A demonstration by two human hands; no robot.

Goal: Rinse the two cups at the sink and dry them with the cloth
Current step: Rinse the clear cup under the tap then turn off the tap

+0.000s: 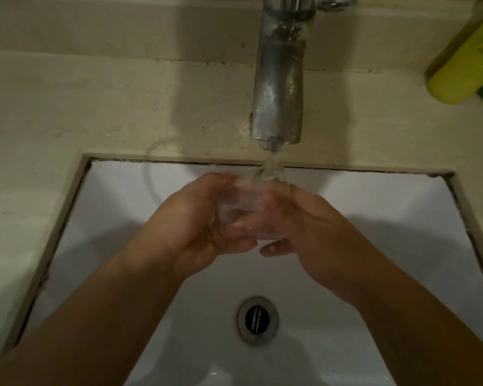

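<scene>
A clear cup (241,201) is held between both hands above the white sink (388,213), under the metal tap (279,93). Water runs from the spout onto the cup's far rim. My left hand (190,227) grips the cup from the left, fingers curled round its side. My right hand (304,232) holds it from the right, its fingers wrapped behind and under the cup. The cup is blurred and see-through, so its exact tilt is hard to tell. No second cup and no cloth are in view.
The drain (257,319) lies in the basin below the hands. A beige stone counter (95,107) surrounds the sink. A yellow-green bottle (463,59) lies at the back right corner, beside something darker green.
</scene>
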